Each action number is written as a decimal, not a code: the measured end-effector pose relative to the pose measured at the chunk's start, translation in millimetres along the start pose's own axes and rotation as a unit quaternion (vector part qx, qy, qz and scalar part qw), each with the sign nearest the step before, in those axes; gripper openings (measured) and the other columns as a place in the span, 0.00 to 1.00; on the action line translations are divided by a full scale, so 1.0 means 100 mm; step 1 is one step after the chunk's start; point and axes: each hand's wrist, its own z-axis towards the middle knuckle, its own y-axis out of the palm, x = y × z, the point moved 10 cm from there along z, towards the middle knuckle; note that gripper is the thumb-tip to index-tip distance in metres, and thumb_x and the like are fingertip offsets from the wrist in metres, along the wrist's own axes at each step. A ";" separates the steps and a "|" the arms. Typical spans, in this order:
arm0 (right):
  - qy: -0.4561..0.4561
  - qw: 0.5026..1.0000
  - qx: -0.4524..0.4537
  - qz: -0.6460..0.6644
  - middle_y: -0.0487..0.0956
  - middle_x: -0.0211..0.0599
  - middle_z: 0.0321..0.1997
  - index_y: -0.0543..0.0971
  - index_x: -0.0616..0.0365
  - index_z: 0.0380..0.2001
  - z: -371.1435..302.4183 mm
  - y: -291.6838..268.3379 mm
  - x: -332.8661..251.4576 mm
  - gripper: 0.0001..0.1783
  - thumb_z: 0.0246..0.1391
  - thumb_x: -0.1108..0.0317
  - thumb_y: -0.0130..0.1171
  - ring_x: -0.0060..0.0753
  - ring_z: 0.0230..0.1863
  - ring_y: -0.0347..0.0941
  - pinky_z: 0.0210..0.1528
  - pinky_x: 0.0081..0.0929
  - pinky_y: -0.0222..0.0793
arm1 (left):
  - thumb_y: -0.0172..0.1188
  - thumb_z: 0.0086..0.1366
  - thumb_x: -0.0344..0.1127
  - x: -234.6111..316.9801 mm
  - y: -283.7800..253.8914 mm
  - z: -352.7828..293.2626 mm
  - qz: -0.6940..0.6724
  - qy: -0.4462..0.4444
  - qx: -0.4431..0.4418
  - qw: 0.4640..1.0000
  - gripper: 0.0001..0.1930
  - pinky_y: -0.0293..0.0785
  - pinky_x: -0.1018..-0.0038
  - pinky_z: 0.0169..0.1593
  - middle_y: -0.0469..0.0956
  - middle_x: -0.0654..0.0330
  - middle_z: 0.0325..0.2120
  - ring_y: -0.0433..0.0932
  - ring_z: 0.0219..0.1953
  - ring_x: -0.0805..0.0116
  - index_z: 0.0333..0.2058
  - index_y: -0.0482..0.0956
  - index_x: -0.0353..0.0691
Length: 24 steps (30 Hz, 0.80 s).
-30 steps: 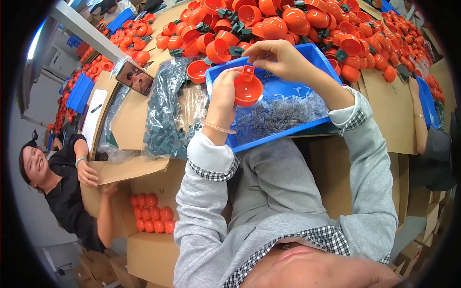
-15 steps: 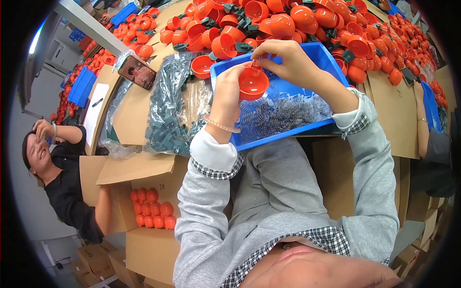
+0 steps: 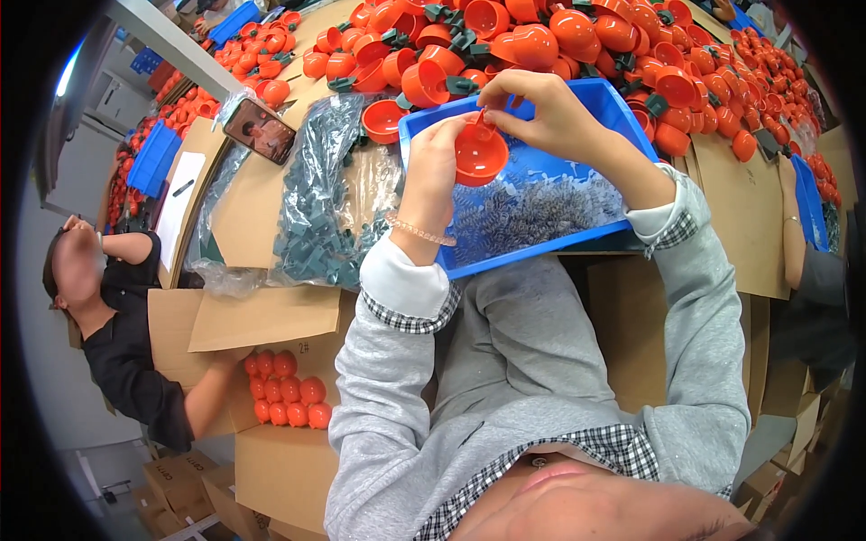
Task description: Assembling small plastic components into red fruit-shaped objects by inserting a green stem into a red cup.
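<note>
My left hand (image 3: 431, 167) is closed round the rim of a glossy orange-red plastic cup (image 3: 482, 160), whose hollow side faces up. At the cup's far end, a small neck sits under the fingertips of my right hand (image 3: 539, 110), which are pinched together. Whatever those fingertips hold is too small to make out. Both hands are above a blue plastic bin (image 3: 532, 256). Inside it lie many small metal springs (image 3: 541, 215) and, farther back, small whitish pieces (image 3: 555, 168).
A heap of orange cups with dark green clips (image 3: 541, 45) spreads behind the bin. Left of it lie a clear bag of green parts (image 3: 316, 216) and a phone (image 3: 260, 129). A carton holds orange round pieces (image 3: 289, 389); a co-worker (image 3: 135, 334) reaches into it. Another person's arm (image 3: 791, 225) shows right.
The cup has tilted slightly, and my right fingertips have shifted a little at its neck. At the left, the co-worker's head and arm have moved, and the carton flap has shifted.
</note>
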 end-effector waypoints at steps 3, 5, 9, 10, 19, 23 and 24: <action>0.008 1.000 0.004 -0.013 0.77 0.38 0.28 0.76 0.61 0.31 0.01 0.00 0.03 0.08 0.44 0.74 0.61 0.31 0.32 0.75 0.36 0.25 0.69 | 0.45 0.64 0.34 0.01 -0.01 0.00 0.000 0.004 0.002 1.000 0.15 0.77 0.75 0.38 0.77 0.55 0.37 0.79 0.38 0.69 0.42 0.75 0.31; 0.016 1.000 -0.010 -0.003 0.77 0.37 0.28 0.76 0.61 0.31 0.01 0.01 0.06 0.08 0.45 0.73 0.60 0.29 0.32 0.75 0.36 0.24 0.69 | 0.45 0.64 0.34 0.01 0.00 0.00 -0.002 0.005 0.000 1.000 0.15 0.77 0.75 0.38 0.77 0.55 0.38 0.78 0.38 0.68 0.42 0.75 0.31; 0.061 0.996 -0.016 0.066 0.77 0.34 0.27 0.76 0.61 0.32 0.00 0.05 0.17 0.07 0.50 0.70 0.58 0.24 0.33 0.75 0.36 0.23 0.69 | 0.44 0.64 0.35 0.05 0.00 -0.02 -0.007 0.010 0.000 1.000 0.17 0.77 0.75 0.40 0.77 0.54 0.39 0.78 0.40 0.67 0.44 0.74 0.30; 0.062 0.996 -0.015 0.065 0.77 0.34 0.27 0.76 0.61 0.32 0.00 0.05 0.21 0.07 0.50 0.70 0.58 0.24 0.33 0.75 0.36 0.23 0.69 | 0.43 0.64 0.35 0.06 0.03 -0.02 -0.009 0.013 -0.006 1.000 0.17 0.76 0.74 0.41 0.77 0.53 0.40 0.78 0.40 0.67 0.45 0.73 0.30; 0.137 0.945 -0.292 -0.043 0.75 0.41 0.23 0.74 0.62 0.31 -0.45 0.76 0.78 0.15 0.42 0.66 0.65 0.37 0.28 0.73 0.33 0.31 0.67 | 0.42 0.63 0.33 0.14 0.21 -0.05 -0.045 0.034 -0.094 0.994 0.18 0.74 0.75 0.44 0.75 0.52 0.43 0.77 0.42 0.67 0.47 0.73 0.31; 0.123 0.938 -0.323 0.023 0.73 0.37 0.20 0.72 0.63 0.28 -0.56 0.99 0.75 0.13 0.43 0.68 0.64 0.35 0.25 0.70 0.30 0.31 0.66 | 0.42 0.63 0.33 0.16 0.26 -0.09 -0.016 0.028 -0.100 0.995 0.18 0.74 0.75 0.45 0.75 0.52 0.43 0.77 0.43 0.67 0.47 0.73 0.31; 0.122 0.938 -0.325 0.023 0.73 0.37 0.20 0.72 0.63 0.28 -0.55 0.99 0.75 0.13 0.43 0.68 0.64 0.35 0.25 0.70 0.30 0.31 0.66 | 0.42 0.63 0.33 0.15 0.27 -0.10 -0.019 0.022 -0.102 0.994 0.18 0.73 0.75 0.45 0.75 0.52 0.43 0.76 0.43 0.68 0.47 0.73 0.31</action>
